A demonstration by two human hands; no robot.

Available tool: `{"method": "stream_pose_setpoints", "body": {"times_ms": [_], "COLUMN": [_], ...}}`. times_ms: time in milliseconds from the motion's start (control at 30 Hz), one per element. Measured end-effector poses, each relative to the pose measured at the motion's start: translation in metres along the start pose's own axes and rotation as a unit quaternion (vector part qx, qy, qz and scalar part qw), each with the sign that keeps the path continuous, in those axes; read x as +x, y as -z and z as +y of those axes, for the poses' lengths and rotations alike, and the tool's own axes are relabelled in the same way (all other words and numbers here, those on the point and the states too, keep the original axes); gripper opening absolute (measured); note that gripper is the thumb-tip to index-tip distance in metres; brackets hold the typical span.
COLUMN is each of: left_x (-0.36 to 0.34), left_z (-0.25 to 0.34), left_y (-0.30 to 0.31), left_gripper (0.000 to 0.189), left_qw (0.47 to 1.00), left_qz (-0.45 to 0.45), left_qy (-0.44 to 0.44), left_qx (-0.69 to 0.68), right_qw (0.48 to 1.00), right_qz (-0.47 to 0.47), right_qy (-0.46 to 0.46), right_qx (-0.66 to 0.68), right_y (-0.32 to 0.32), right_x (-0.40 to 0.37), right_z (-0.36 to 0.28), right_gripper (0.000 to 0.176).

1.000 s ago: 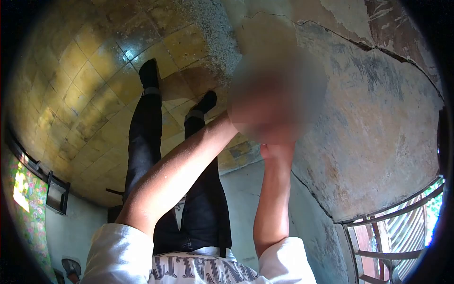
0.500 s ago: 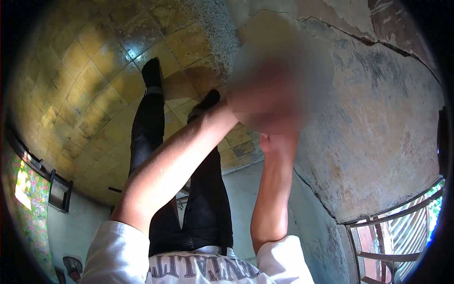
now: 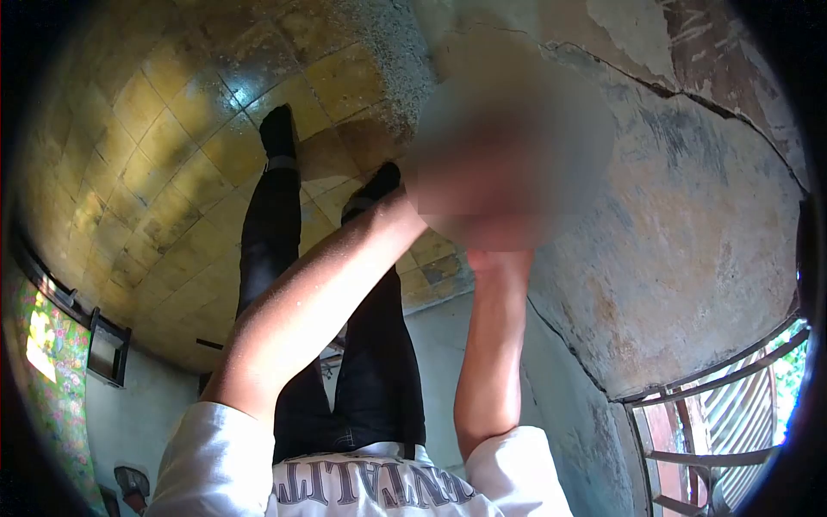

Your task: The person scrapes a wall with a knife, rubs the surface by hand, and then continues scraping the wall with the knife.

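Note:
A round blurred patch covers both of my hands, in front of the cracked wall (image 3: 655,224). My left hand (image 3: 439,189) enters it from the left, with its forearm stretched across my legs. From below, my right hand (image 3: 495,241) reaches into the same patch; only its base near the wrist shows clearly. The two hands are close together. Their fingers are hidden, and whether they hold anything cannot be made out. A reddish-brown smear fills the middle of the blur.
Yellow floor tiles (image 3: 181,129) lie beneath my feet, with pale gritty debris (image 3: 396,65) along the wall. A barred window (image 3: 724,422) is at lower right. At far left hangs a floral curtain (image 3: 60,388); a sandal-like object (image 3: 132,484) sits at lower left.
Both forearms have shifted slightly to the left, the right one a little more. The blurred patch still covers both hands.

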State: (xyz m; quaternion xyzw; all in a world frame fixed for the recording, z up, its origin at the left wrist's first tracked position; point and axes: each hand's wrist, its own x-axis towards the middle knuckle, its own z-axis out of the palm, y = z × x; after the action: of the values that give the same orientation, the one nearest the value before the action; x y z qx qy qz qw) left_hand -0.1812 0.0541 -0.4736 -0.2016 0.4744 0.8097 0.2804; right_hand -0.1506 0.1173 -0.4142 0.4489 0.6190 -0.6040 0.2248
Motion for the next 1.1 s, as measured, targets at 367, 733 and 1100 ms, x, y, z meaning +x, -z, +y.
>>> {"method": "stream_pose_setpoints", "body": {"times_ms": [367,733,1100], "left_x": [0.001,0.006,0.01], "left_z": [0.007,-0.001,0.004], "left_y": [0.002,-0.002,0.005], "left_gripper": [0.019,0.019,0.019], "left_qw": [0.999,0.999,0.999], "left_qz": [0.0,0.004,0.001], "left_qy": [0.036,0.029,0.033], "left_qx": [-0.004,-0.023,-0.037], "right_qw": [0.999,0.999,0.999], "right_qz": [-0.002,0.013,0.007], "right_qy": [0.001,0.002,0.0], "right_qx": [-0.033,-0.031,-0.036], "right_y": [0.001,0.0,-0.003], "right_x": [-0.002,0.001,0.011], "right_z": [-0.011,-0.009,-0.01], "right_gripper": [0.032,0.035,0.036]}}
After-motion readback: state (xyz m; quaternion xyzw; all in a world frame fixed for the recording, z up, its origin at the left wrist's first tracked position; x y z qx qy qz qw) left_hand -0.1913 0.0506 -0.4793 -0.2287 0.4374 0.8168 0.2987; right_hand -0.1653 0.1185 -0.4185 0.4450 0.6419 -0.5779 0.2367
